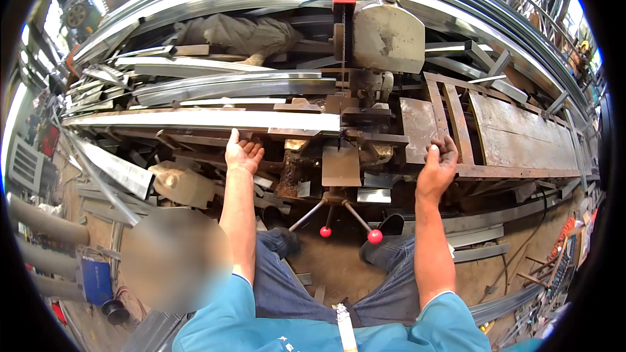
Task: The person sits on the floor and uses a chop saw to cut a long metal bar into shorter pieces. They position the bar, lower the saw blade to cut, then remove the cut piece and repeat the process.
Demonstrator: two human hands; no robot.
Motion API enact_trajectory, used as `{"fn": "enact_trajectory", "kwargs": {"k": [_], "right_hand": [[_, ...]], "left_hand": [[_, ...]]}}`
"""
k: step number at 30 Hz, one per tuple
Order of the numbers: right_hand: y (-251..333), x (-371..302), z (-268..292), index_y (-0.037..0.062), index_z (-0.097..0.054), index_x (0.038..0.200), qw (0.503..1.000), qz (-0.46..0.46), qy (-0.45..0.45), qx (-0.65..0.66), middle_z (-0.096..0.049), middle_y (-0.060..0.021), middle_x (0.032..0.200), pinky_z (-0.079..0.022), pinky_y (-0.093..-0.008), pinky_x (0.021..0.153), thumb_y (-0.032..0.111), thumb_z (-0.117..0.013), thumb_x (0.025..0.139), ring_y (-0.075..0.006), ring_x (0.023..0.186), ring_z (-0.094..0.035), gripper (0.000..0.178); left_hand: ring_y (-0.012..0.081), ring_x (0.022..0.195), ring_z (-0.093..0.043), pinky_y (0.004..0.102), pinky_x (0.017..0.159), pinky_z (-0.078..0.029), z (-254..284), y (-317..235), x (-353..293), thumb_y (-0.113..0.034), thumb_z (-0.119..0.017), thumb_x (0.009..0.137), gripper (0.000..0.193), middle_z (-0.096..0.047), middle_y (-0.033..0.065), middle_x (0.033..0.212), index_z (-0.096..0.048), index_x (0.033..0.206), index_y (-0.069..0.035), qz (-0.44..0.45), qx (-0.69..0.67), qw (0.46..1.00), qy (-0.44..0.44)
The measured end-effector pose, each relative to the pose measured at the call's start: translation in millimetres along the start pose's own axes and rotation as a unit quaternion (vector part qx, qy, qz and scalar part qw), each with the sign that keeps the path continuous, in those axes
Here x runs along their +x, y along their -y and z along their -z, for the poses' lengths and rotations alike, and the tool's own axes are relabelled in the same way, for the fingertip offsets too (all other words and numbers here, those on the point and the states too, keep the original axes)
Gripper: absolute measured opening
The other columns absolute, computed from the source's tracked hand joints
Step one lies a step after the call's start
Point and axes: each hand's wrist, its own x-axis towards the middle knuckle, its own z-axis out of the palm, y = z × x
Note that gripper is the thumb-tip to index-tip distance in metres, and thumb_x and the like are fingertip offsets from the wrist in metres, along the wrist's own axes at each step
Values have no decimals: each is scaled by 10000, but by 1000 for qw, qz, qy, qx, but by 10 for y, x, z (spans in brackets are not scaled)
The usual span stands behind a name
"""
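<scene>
Silver bar lies left of center in the frame, its end in under the grey-headed machine. Left hand has its grip released, palm up by the bar's front edge; right hand is loosely curled, can't tell if it's got anything. IMO keep the bar flat, fingers clear of that machine. Containers? Maybe a grey slatted crate, far left, contents not visible.

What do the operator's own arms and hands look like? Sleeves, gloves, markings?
Short teal-blue fabric sleeves; bare left forearm and right forearm below them. Left hand and right hand: both ungloved, five-fingered. No watch, wristband or cable visible.
</scene>
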Motion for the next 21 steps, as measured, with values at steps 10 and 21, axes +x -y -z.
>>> {"fn": "enact_trajectory", "kwargs": {"k": [10, 21], "right_hand": [[-604, 165, 143, -59, -542, 1345, 987, -4, -30, -156, -668, -72, 1107, -492, -282, 900, 54, -600, 974, -133, 963, -601, 392], [-502, 234, 111, -32, -569, 1320, 992, -10, -47, -119, -669, -62, 1077, -501, -290, 883, 60, -625, 952, -132, 928, -596, 383]], "left_hand": [[275, 963, -714, 438, 755, -618, -216, 12, 460, -432, -643, 1006, 417, -720, 76, 1114, -636, 1249, -93, -108, -36, 992, -61], [386, 1418, -412, 646, 1093, -349, -294, 208, 41, -676, -523, 961, 877, -455, 226, 1479, -379, 1529, -25, 64, 120, 991, 20]]}}
